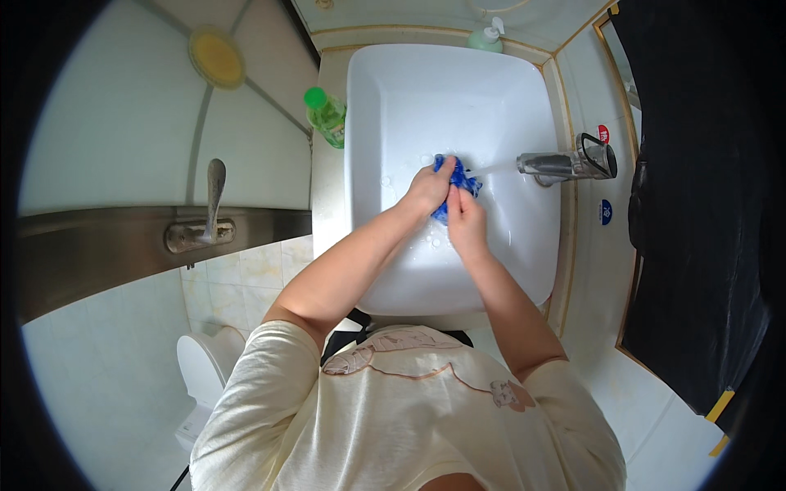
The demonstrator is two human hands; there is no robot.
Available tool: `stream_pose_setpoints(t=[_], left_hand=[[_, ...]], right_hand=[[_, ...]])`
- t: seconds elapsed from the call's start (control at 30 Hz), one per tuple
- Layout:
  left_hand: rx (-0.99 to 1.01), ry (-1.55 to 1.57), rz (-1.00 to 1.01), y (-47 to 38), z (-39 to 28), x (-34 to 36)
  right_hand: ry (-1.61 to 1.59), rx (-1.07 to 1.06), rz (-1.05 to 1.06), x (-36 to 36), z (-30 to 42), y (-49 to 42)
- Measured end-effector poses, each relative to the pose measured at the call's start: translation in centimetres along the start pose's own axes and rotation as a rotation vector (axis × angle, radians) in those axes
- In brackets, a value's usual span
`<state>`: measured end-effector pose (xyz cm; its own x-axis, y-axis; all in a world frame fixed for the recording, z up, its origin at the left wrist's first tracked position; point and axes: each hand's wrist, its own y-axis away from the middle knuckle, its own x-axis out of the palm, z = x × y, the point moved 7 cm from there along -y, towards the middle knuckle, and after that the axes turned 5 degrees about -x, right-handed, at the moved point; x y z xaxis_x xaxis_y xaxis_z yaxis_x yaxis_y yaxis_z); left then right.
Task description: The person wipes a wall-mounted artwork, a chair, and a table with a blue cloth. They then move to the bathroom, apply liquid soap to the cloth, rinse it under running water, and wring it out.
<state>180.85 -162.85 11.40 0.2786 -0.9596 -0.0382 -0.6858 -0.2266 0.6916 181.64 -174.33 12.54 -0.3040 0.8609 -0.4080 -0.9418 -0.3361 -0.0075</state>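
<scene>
A bunched, wet blue cloth with some suds on it is held between my two hands over the white washbasin. My left hand grips its upper left part, with the thumb lying across it. On the lower right, my right hand pinches the cloth between thumb and fingers. Water runs from the chrome faucet at the basin's right side and reaches the cloth. Bubbles lie on the basin floor around my hands. Part of the cloth is hidden behind my fingers.
A green-capped bottle stands left of the basin, and a pump bottle behind it. Black sheeting covers a framed panel on the right wall. At the left are a door with a metal handle and a toilet.
</scene>
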Motion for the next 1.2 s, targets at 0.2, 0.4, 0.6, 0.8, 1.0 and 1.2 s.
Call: stream_pose_setpoints(t=[0.2, 0.4, 0.6, 0.8, 1.0, 1.2], left_hand=[[0.543, -1.372, -0.385, -0.4, -8.6, -3.0], [1.020, -1.886, -0.595, -4.7, -10.6, -6.0], [0.407, -2.030, -0.111, -2.8, -3.1, -5.0], [0.132, -1.645, 0.208, 3.7, 4.7, 0.1], [0.348, -0.736, -0.310, 3.5, 5.5, -1.9], [0.037, 0.419, -0.178, -1.5, 6.7, -2.9]], right_hand=[[-0.317, 0.161, 0.167, 3.1, -4.4, -3.4], [0.343, -0.265, 0.113, 11.2, 0.3, -10.8], [0.520, -0.371, 0.264, 11.5, -0.1, -4.6], [0.819, -0.326, 0.665, 4.8, -2.4, 3.1], [0.568, -0.254, 0.359, 2.1, -3.2, -0.3], [-0.065, -0.047, -0.055, 2.7, 0.2, -0.6]])
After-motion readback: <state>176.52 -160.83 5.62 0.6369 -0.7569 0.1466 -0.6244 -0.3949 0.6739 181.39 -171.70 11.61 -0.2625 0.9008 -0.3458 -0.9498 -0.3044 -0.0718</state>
